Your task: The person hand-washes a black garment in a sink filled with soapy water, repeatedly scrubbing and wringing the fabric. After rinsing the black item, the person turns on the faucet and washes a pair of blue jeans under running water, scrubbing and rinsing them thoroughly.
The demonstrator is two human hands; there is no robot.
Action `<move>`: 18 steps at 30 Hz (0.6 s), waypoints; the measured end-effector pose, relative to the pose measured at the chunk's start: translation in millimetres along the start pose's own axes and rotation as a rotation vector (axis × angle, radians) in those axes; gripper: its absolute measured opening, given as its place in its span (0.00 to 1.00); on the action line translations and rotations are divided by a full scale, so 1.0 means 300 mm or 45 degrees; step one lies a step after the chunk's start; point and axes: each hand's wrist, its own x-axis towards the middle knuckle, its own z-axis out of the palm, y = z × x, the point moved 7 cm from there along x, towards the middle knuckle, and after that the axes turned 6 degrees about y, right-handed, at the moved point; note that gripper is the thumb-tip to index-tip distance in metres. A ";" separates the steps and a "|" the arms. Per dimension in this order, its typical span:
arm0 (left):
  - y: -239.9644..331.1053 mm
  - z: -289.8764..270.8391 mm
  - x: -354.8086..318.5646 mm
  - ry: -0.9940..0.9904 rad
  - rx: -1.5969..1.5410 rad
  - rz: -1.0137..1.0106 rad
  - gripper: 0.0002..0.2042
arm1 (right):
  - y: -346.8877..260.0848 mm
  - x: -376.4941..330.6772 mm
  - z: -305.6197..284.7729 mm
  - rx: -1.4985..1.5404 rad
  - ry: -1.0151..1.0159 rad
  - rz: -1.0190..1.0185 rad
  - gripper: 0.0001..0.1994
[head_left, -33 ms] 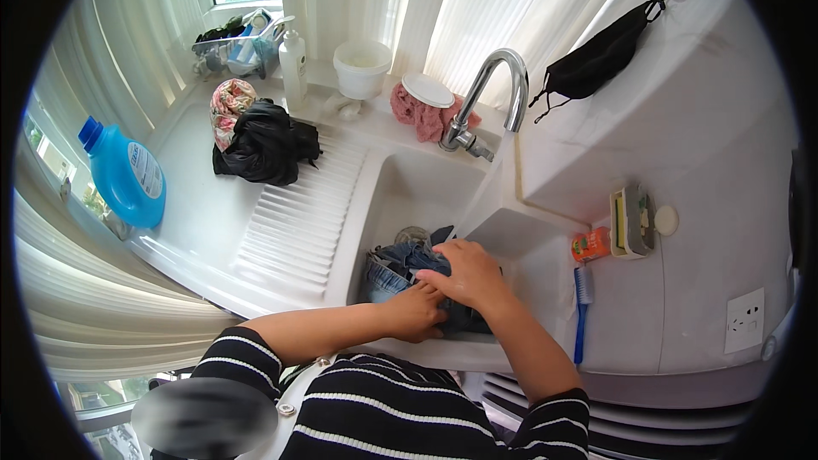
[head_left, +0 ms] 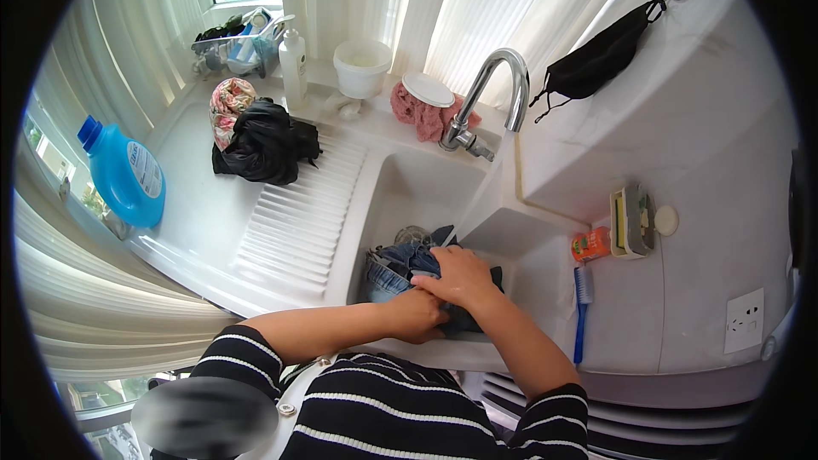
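A bunched blue denim garment [head_left: 394, 271] lies in the white sink basin [head_left: 417, 183], with a darker part of it showing to the right of my hands. My left hand [head_left: 413, 315] is closed on the cloth near the basin's front side, its fingertips partly hidden. Just above and to the right, my right hand [head_left: 460, 277] grips the same denim from above. Its thumb reaches across to the left hand's knuckles, so the two hands touch. Part of the garment is hidden under both hands.
Left of the basin is a ribbed washboard [head_left: 294, 234], with a black cloth bundle [head_left: 268, 145] at its far end. A blue detergent bottle [head_left: 128, 175] stands far left. The chrome faucet [head_left: 511, 85] arches over the back. A blue brush [head_left: 581, 315] lies on the right ledge.
My right hand has shifted slightly toward me and to the left, with its thumb now closer over the left hand. A little more dark denim shows at its right.
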 end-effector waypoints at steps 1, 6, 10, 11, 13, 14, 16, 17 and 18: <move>0.002 0.013 0.002 -0.115 -0.100 -0.044 0.16 | 0.040 0.010 0.079 0.098 -0.161 0.071 0.18; -0.072 -0.090 -0.075 0.138 -0.421 -0.069 0.13 | 0.041 0.100 0.019 0.828 -0.183 0.120 0.15; -0.302 -0.071 -0.178 0.551 -1.509 -0.739 0.15 | 0.009 0.146 -0.220 1.424 -0.048 0.087 0.10; -0.348 -0.110 -0.196 0.801 -1.418 -0.839 0.15 | 0.002 0.147 -0.258 1.529 -0.019 0.077 0.10; -0.390 -0.143 -0.194 0.943 -1.797 -0.951 0.16 | 0.006 0.133 -0.278 1.657 0.003 0.116 0.11; -0.401 -0.132 -0.206 1.009 -1.995 -1.160 0.20 | 0.007 0.125 -0.281 1.721 0.013 0.136 0.11; -0.342 -0.147 -0.153 0.805 -2.257 -1.080 0.24 | 0.028 0.115 -0.247 2.021 0.042 0.259 0.11; -0.314 -0.144 -0.125 0.696 -2.382 -1.034 0.26 | 0.042 0.110 -0.221 2.170 0.057 0.324 0.11; -0.300 -0.121 -0.096 0.592 -2.417 -0.976 0.26 | 0.062 0.101 -0.189 2.248 0.120 0.380 0.11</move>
